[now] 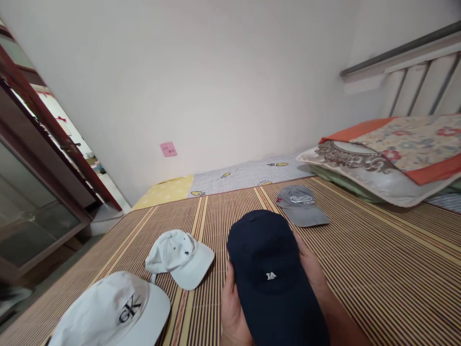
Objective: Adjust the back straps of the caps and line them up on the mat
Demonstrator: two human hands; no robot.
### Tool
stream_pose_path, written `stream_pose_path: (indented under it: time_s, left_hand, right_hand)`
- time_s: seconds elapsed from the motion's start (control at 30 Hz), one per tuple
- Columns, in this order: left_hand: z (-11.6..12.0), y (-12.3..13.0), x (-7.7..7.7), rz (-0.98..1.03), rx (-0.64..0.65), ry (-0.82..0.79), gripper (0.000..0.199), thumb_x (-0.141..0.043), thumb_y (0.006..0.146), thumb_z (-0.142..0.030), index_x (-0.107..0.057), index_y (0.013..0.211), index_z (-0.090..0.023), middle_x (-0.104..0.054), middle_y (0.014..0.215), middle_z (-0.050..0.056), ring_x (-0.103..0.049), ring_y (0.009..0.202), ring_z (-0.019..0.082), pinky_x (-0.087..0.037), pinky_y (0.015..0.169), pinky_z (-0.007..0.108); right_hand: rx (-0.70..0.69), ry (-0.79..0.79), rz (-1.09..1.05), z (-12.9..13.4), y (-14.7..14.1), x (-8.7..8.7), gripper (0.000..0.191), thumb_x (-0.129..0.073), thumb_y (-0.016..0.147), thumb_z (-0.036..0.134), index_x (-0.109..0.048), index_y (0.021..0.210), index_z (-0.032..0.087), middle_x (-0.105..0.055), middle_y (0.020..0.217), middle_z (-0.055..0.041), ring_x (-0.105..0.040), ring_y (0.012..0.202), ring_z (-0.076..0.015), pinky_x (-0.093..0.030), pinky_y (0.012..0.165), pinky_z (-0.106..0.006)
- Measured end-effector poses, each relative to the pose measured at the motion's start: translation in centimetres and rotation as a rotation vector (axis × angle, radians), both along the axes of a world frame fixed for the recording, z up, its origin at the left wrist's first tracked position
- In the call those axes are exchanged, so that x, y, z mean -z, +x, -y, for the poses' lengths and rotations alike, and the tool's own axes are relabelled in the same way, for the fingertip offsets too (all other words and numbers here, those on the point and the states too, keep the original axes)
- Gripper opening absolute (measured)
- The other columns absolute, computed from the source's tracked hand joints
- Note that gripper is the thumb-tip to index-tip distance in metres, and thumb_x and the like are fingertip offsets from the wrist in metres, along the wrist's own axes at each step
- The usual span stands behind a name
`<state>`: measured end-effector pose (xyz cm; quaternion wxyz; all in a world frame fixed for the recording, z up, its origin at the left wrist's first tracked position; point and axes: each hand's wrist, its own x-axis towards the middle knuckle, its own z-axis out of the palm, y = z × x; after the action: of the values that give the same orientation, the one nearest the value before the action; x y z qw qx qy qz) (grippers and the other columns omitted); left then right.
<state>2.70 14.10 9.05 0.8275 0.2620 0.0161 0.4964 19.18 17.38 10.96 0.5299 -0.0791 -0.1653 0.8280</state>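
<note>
A dark navy baseball cap (266,250) with small white letters on its front is held up between both hands, its brim toward me. My left hand (232,307) grips its left side, thumb up along the edge. On the other side my right hand (313,266) holds the cap, with most of its fingers hidden behind it. To the left lie a white cap (176,254) with a small dark emblem and, nearer, a larger white cap (104,307) with black letters. Beyond my right hand rests a grey cap (302,204) with white script lettering.
The caps lie on a striped bamboo mat (209,230) over a bed. Stacked pillows (360,163) with a floral cover (414,139) are at the right, below a radiator (425,86). A pink note (168,149) is stuck on the wall. A dark-framed door (61,129) stands left.
</note>
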Motion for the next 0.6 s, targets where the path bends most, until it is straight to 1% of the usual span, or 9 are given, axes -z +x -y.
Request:
stream_pose_path:
  time_s: [0.07, 0.13, 0.2, 0.27, 0.37, 0.43, 0.5, 0.6]
  left_hand:
    - [-0.2, -0.2, 0.6, -0.030, -0.007, -0.046, 0.053, -0.036, 0.104, -0.058, -0.067, 0.137, -0.029, -0.056, 0.152, 0.003, -0.027, 0.156, 0.025, -0.006, 0.130, 0.047]
    - [-0.3, -0.7, 1.1, -0.040, -0.029, -0.074, 0.058, -0.034, 0.103, -0.062, -0.064, 0.139, -0.029, -0.052, 0.156, 0.003, -0.026, 0.156, 0.025, -0.006, 0.130, 0.046]
    - [-0.3, -1.2, 1.6, -0.023, -0.070, -0.054, 0.059, -0.030, 0.104, -0.063, -0.062, 0.141, -0.031, -0.052, 0.156, 0.001, -0.026, 0.156, 0.024, -0.005, 0.130, 0.045]
    - [-0.3, -1.6, 1.8, -0.006, -0.089, 0.002, 0.057, -0.027, 0.105, -0.060, -0.061, 0.141, -0.034, -0.054, 0.154, 0.001, -0.027, 0.156, 0.023, -0.002, 0.130, 0.044]
    - [0.1, -1.7, 1.6, -0.031, -0.034, 0.029, 0.056, -0.025, 0.106, -0.058, -0.061, 0.142, -0.034, -0.053, 0.155, 0.002, -0.025, 0.157, 0.025, 0.000, 0.129, 0.048]
    - [0.3, -1.5, 1.3, -0.071, -0.007, -0.005, 0.056, -0.027, 0.105, -0.058, -0.062, 0.141, -0.033, -0.053, 0.155, 0.004, -0.027, 0.156, 0.027, -0.003, 0.129, 0.051]
    - [0.5, -1.3, 1.1, -0.101, -0.027, -0.039, 0.058, -0.031, 0.103, -0.061, -0.062, 0.142, -0.032, -0.056, 0.154, 0.006, -0.031, 0.154, 0.030, -0.008, 0.129, 0.053]
    - [0.6, -1.2, 1.0, -0.122, -0.060, -0.067, 0.065, -0.032, 0.100, -0.068, -0.061, 0.144, -0.029, -0.058, 0.151, 0.008, -0.036, 0.152, 0.033, -0.016, 0.128, 0.055]
  right_hand:
    - [0.015, 0.019, 0.005, 0.3, -0.3, 0.1, 0.052, -0.050, 0.097, 0.062, -0.075, 0.120, 0.024, -0.079, 0.120, -0.0089, -0.064, 0.130, -0.0287, -0.038, 0.118, -0.056]
    - [-0.010, 0.035, 0.014, 0.6, -0.7, 0.4, 0.059, -0.051, 0.093, 0.069, -0.076, 0.120, 0.023, -0.078, 0.124, -0.0109, -0.060, 0.134, -0.0306, -0.035, 0.119, -0.057]
    - [-0.031, 0.038, 0.018, 0.8, -1.0, 0.9, 0.060, -0.051, 0.094, 0.069, -0.075, 0.121, 0.022, -0.077, 0.126, -0.0113, -0.058, 0.136, -0.0299, -0.033, 0.121, -0.055]
    - [-0.052, 0.036, 0.024, 0.8, -1.2, 1.1, 0.058, -0.048, 0.097, 0.066, -0.075, 0.121, 0.021, -0.076, 0.127, -0.0110, -0.058, 0.137, -0.0282, -0.032, 0.122, -0.054]
    - [-0.064, 0.042, 0.023, 0.6, -0.9, 0.9, 0.060, -0.042, 0.099, 0.067, -0.075, 0.123, 0.022, -0.075, 0.131, -0.0105, -0.056, 0.138, -0.0266, -0.031, 0.122, -0.053]
    - [-0.056, 0.041, 0.013, 0.5, -0.6, 0.6, 0.062, -0.040, 0.099, 0.068, -0.074, 0.124, 0.023, -0.074, 0.133, -0.0099, -0.056, 0.139, -0.0261, -0.031, 0.122, -0.052]
    - [-0.070, 0.028, 0.011, 0.5, -0.4, 0.5, 0.063, -0.039, 0.100, 0.069, -0.074, 0.124, 0.022, -0.073, 0.133, -0.0099, -0.056, 0.138, -0.0262, -0.031, 0.122, -0.052]
    - [-0.094, 0.033, 0.022, 0.4, -0.4, 0.7, 0.067, -0.035, 0.100, 0.070, -0.074, 0.124, 0.021, -0.074, 0.131, -0.0106, -0.058, 0.137, -0.0268, -0.032, 0.121, -0.053]
